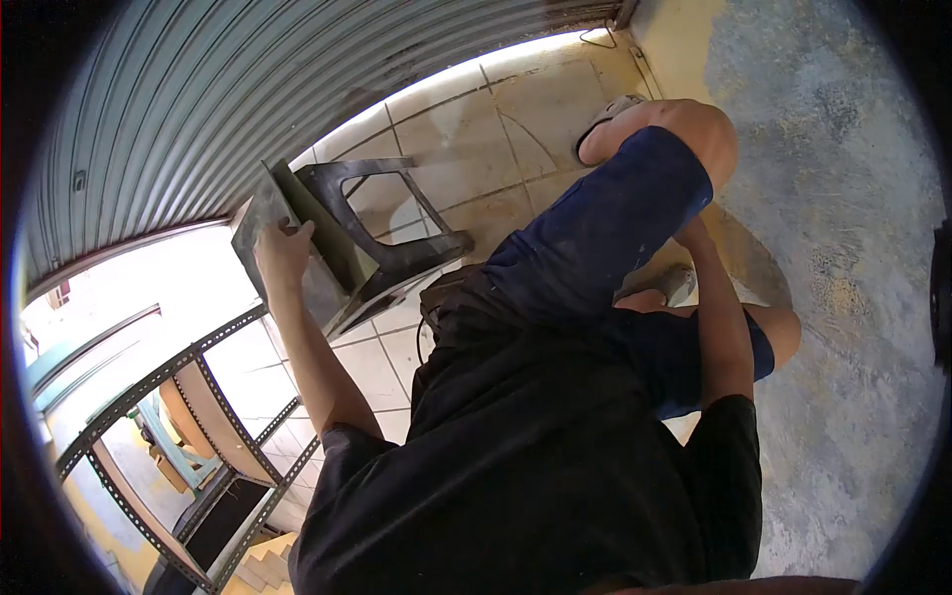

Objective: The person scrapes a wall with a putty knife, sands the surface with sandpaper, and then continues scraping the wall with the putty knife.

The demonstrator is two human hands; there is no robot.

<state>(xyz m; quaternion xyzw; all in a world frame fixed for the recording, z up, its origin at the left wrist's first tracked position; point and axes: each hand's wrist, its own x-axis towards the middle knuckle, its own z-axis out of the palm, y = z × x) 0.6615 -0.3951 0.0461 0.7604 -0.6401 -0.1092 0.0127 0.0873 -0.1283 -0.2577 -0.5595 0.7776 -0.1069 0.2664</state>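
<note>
My left hand (284, 248) is at the upper left, its fingers closed on the edge of a grey panel (322, 288). Beside that panel a greenish panel (332, 233) stands at a slant, close to a dark plastic stool (402, 260). Only the wrist side of my right hand (691, 234) shows; its fingers are hidden behind my raised leg in blue shorts.
A ribbed metal shutter (228, 109) spans the upper left. Perforated metal shelving (203, 347) stands at the lower left. A worn painted wall (833, 297) rises on the right. Pale tiles (466, 129) cover the floor.
</note>
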